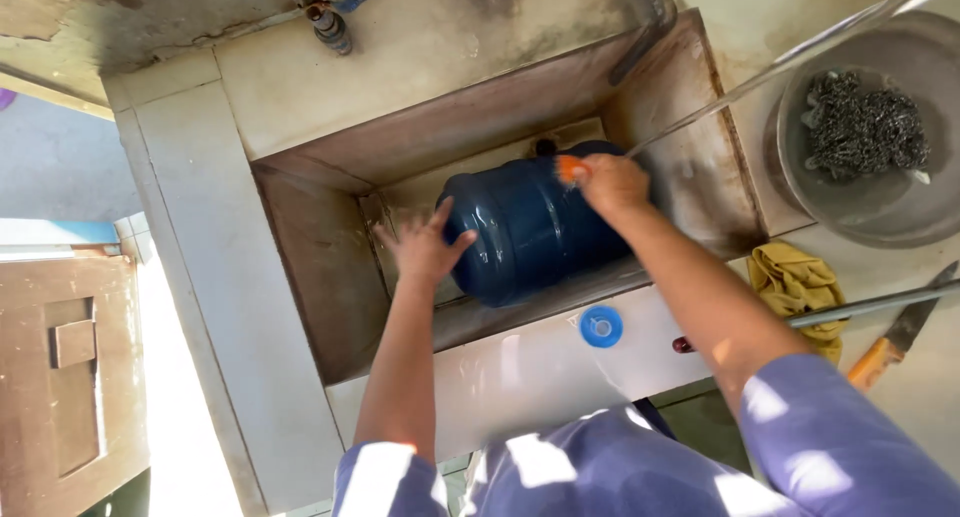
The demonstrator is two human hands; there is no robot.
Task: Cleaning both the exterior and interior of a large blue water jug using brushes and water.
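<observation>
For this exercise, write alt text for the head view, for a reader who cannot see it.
A person's left hand steadies a large blue water jug lying on its side in a concrete sink, while the right hand presses an orange scrubber against it. A blue cap sits on the sink's front edge.

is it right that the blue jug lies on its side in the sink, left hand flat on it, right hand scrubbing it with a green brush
Not quite. The head view shows the brush in the right hand is orange, not green. The rest holds: the blue jug lies on its side in the sink, the left hand flat on it.
</observation>
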